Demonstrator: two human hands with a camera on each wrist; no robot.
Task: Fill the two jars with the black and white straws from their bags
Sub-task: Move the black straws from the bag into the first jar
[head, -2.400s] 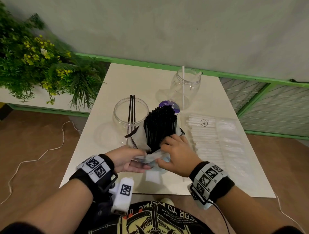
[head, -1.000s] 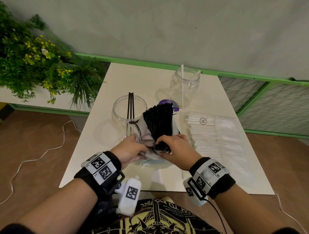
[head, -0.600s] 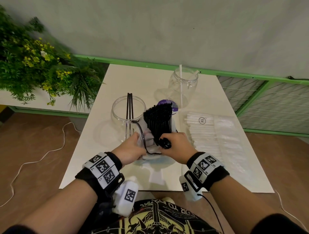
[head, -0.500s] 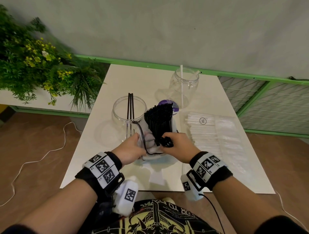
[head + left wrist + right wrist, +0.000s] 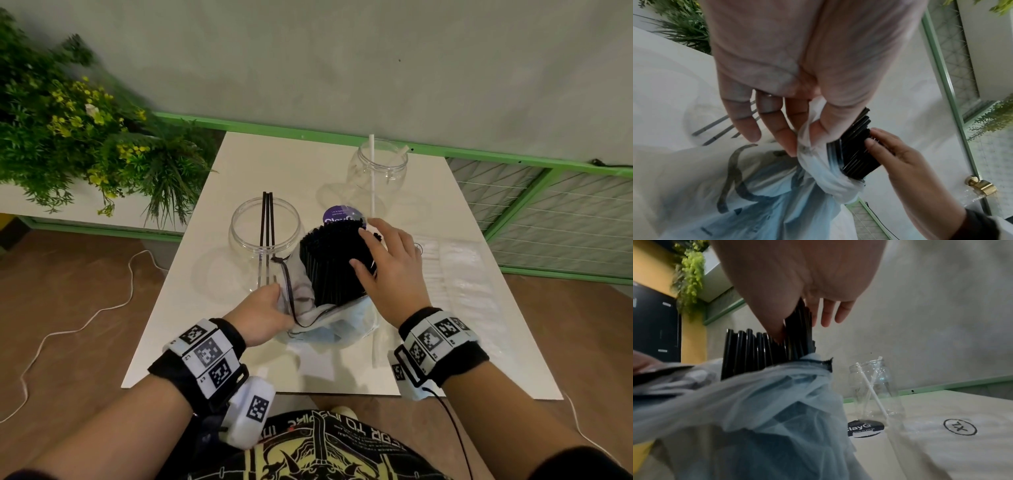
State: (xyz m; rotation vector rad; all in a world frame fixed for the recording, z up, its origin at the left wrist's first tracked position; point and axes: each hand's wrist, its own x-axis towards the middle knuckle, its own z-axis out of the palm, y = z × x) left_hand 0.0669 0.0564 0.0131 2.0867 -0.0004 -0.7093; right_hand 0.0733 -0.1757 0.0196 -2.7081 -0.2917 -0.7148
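Where the right hand (image 5: pixel 390 270) was earlier clamped low on the black straws (image 5: pixel 334 263), fingers now raised and spread against their upper side, bag (image 5: pixel 329 325) rim pinched by left hand (image 5: pixel 263 311), bundle just right of near jar (image 5: pixel 265 236).

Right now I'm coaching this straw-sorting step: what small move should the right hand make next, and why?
Probably close the right hand on a few black straws and lift them toward the near jar. Its fingers lie open against the bundle standing out of the bag, whose mouth the left hand pinches down. That jar holds only three black straws.
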